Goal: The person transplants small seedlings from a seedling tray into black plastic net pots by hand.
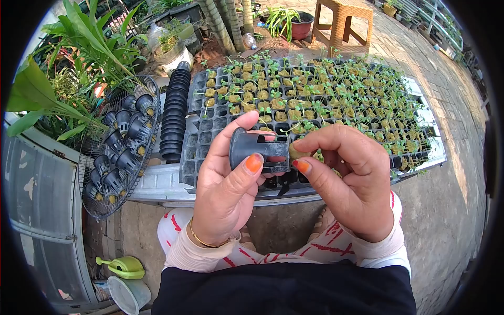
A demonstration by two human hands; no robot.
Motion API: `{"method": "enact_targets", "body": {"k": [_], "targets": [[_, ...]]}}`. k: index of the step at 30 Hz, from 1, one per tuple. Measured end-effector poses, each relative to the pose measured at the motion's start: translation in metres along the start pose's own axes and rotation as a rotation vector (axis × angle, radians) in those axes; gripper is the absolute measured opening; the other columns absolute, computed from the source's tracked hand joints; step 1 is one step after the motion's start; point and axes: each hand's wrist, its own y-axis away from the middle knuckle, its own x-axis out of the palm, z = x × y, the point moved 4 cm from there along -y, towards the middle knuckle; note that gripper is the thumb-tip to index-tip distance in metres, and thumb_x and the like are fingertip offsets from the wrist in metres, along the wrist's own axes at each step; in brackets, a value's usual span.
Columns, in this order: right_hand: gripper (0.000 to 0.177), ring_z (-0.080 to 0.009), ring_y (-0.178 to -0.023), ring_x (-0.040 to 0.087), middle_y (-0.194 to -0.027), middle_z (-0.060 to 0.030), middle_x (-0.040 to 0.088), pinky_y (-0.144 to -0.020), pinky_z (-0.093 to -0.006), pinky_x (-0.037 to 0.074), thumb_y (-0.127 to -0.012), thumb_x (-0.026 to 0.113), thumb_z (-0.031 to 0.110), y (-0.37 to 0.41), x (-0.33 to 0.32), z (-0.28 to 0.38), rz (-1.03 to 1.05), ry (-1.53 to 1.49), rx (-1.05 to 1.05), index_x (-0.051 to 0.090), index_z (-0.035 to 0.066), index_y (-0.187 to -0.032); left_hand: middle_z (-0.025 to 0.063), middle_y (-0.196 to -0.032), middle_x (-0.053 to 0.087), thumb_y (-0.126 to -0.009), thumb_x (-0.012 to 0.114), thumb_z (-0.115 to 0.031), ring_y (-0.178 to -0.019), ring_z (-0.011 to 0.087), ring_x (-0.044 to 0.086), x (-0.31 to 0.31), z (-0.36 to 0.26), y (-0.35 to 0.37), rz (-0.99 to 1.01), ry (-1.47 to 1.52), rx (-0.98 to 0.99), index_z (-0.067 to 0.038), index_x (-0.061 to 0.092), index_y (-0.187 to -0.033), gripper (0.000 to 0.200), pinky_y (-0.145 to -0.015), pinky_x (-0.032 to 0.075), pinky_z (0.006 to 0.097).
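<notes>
My left hand (pixel 223 170) is closed around a black slotted net cup (pixel 252 150), which lies on its side with its wide rim to the left. At the cup's narrow right end, the thumb and forefinger of my right hand (pixel 349 176) pinch a small brownish-green plug (pixel 298 152). The plug touches the cup's bottom; how far it sits inside is hidden by my fingers. Behind both hands spreads a black seedling tray (pixel 202 126) with many brown plugs and thin green sprouts. Several cells on its left side hold no plugs.
Left of the tray stands a stack of black net cups (pixel 175 113). A wire basket (pixel 86 176) holds several filled cups. A metal-framed table (pixel 157 184) bears the tray. A green watering can (pixel 126 266), a bucket (pixel 128 294) and a brown stool (pixel 344 23) stand around.
</notes>
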Motion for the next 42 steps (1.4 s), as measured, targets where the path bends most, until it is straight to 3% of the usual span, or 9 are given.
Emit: {"method": "enact_targets", "body": {"k": [2,6,8,9,11,15,17,29,42], "targets": [[0.015,-0.0254,-0.067,0.061,-0.077,-0.0097,0.064,-0.059,-0.0322,0.046,-0.073,0.070,-0.002,0.000,0.000,-0.001,-0.054,-0.074,0.108,0.064,0.002,-0.087,0.0136,-0.121,0.053,-0.092,0.060,-0.012,-0.106,0.0221,0.059,-0.001,0.001,0.000,-0.017,0.020,-0.008,-0.002,0.032,-0.140,0.057,-0.090,0.049,0.0385],[0.018,-0.0256,-0.069,0.061,-0.078,-0.0096,0.064,-0.059,-0.0321,0.046,-0.071,0.070,-0.002,-0.001,0.000,-0.001,0.003,0.039,0.004,0.064,0.002,-0.088,0.0131,-0.120,0.054,-0.092,0.059,-0.013,-0.106,0.0227,0.059,-0.002,-0.001,0.002,-0.035,0.026,-0.005,-0.002,0.033,-0.140,0.055,-0.091,0.049,0.0390],[0.024,-0.0059,-0.062,0.046,-0.085,-0.0011,0.063,-0.052,-0.0194,0.032,-0.071,0.074,0.003,-0.002,0.001,0.001,0.059,0.072,-0.018,0.065,0.002,-0.093,0.0127,-0.117,0.055,-0.093,0.058,-0.013,-0.105,0.0225,0.059,-0.003,-0.001,0.004,-0.049,0.071,-0.051,-0.002,0.034,-0.139,0.053,-0.090,0.049,0.0394],[0.024,-0.0059,-0.062,0.046,-0.085,-0.0011,0.063,-0.052,-0.0194,0.032,-0.071,0.074,0.003,-0.002,0.001,0.002,0.061,0.071,-0.016,0.065,0.002,-0.093,0.0127,-0.117,0.055,-0.093,0.058,-0.013,-0.105,0.0225,0.059,-0.003,-0.001,0.004,-0.052,0.073,-0.051,-0.002,0.034,-0.139,0.053,-0.090,0.049,0.0394],[0.024,-0.0261,-0.071,0.061,-0.080,-0.0100,0.064,-0.060,-0.0328,0.047,-0.066,0.071,-0.003,-0.002,0.001,0.004,0.006,0.123,-0.030,0.064,0.002,-0.088,0.0124,-0.116,0.057,-0.094,0.057,-0.013,-0.105,0.0218,0.059,-0.001,0.000,0.004,-0.032,0.103,-0.088,-0.002,0.035,-0.139,0.051,-0.090,0.050,0.0398],[0.023,-0.0258,-0.071,0.061,-0.080,-0.0102,0.065,-0.060,-0.0327,0.047,-0.067,0.070,-0.004,-0.001,0.001,0.001,0.005,0.104,-0.022,0.064,0.002,-0.088,0.0121,-0.115,0.057,-0.094,0.056,-0.013,-0.105,0.0214,0.059,-0.003,0.001,0.003,-0.029,0.095,-0.089,-0.001,0.035,-0.138,0.050,-0.090,0.051,0.0396],[0.024,-0.0060,-0.065,0.049,-0.086,-0.0017,0.065,-0.053,-0.0193,0.034,-0.070,0.071,-0.001,0.001,0.002,-0.002,0.011,0.081,-0.013,0.066,0.002,-0.093,0.0118,-0.114,0.058,-0.095,0.055,-0.012,-0.104,0.0219,0.060,-0.002,0.000,0.003,-0.042,0.102,-0.073,-0.001,0.035,-0.138,0.049,-0.090,0.051,0.0394],[0.021,-0.0103,-0.081,0.055,-0.092,-0.0074,0.059,-0.068,-0.0206,0.041,-0.073,0.066,-0.006,0.001,0.005,-0.014,0.042,-0.244,0.058,0.065,-0.003,-0.093,0.0187,-0.122,0.053,-0.091,0.058,-0.009,-0.111,0.0296,0.059,-0.005,-0.004,-0.002,0.027,-0.030,0.022,0.004,0.026,-0.141,0.061,-0.091,0.054,0.0425],[0.025,-0.0114,-0.084,0.057,-0.094,-0.0082,0.061,-0.075,-0.0225,0.043,-0.074,0.067,-0.008,0.005,0.008,-0.021,0.028,-0.636,0.353,0.059,-0.003,-0.097,0.0129,-0.123,0.053,-0.089,0.061,-0.009,-0.113,0.0260,0.057,-0.004,-0.005,0.000,0.032,-0.117,0.090,0.000,0.027,-0.142,0.064,-0.094,0.051,0.0425]]}}
